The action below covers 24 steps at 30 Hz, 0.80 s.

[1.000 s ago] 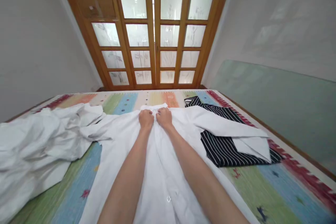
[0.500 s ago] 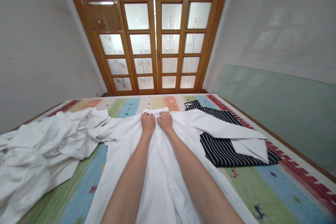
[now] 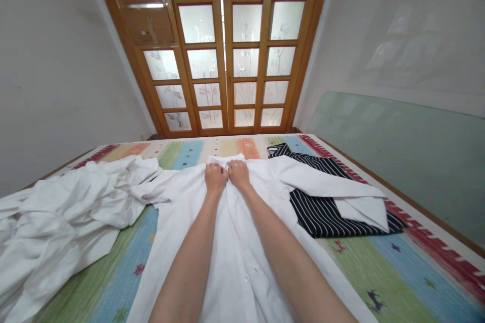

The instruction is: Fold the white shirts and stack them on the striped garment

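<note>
A white button-up shirt [image 3: 227, 242] lies spread front side up on a patterned cover, its collar at the far end. Just below the collar, my left hand [image 3: 216, 176] pinches the left edge of the shirt's front opening. Close beside it, my right hand [image 3: 238, 173] grips the opposite edge, its fingers curled. The hands nearly touch, and the fingertips are partly hidden. One sleeve [image 3: 326, 181] stretches right with its cuff end folded down; the other runs left toward a heap of white cloth.
Crumpled white cloth [image 3: 68, 217] is heaped at the left. A folded black-and-white striped garment [image 3: 314, 217] lies partly under the right sleeve. Beneath everything is a colourful striped cover [image 3: 379, 272]. Wooden glass-paned doors [image 3: 227, 60] stand beyond the far edge, with walls on both sides.
Both hands stay at the shirt's collar area, with only a slight shift of the fingers. The shirt and the other garments lie as before; the view has moved a little.
</note>
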Each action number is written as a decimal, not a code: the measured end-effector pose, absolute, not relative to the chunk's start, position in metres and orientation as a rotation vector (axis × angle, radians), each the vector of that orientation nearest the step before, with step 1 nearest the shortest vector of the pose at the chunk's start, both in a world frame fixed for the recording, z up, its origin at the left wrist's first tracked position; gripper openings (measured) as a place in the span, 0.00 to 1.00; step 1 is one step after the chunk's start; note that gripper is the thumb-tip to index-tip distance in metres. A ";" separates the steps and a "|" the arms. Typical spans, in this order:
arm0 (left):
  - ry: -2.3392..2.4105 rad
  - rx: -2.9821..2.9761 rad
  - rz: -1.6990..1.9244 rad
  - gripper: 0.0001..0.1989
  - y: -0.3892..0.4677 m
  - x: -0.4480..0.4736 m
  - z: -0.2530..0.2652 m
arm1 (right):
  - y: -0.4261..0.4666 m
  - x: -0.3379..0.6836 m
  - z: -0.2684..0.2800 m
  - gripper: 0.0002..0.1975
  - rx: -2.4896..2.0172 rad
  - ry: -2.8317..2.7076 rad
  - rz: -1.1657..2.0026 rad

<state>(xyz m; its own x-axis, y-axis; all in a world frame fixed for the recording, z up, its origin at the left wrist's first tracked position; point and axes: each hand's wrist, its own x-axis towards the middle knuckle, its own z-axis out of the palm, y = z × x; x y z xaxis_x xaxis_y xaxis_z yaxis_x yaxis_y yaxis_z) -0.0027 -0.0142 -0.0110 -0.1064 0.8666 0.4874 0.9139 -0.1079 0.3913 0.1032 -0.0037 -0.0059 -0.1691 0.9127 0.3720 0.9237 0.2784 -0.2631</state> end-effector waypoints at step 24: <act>-2.287 -2.264 -0.365 0.29 -0.007 -0.034 -0.008 | -0.012 0.102 -0.007 0.31 -1.945 -2.161 0.197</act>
<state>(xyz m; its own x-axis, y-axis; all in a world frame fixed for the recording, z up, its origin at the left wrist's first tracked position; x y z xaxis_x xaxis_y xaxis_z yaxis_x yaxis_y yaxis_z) -0.0338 -0.0073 -0.0077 -0.0202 0.9959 0.0886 0.9739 -0.0004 0.2269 0.1019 -0.0122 -0.0066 -0.0944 0.9924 0.0785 0.9620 0.1113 -0.2495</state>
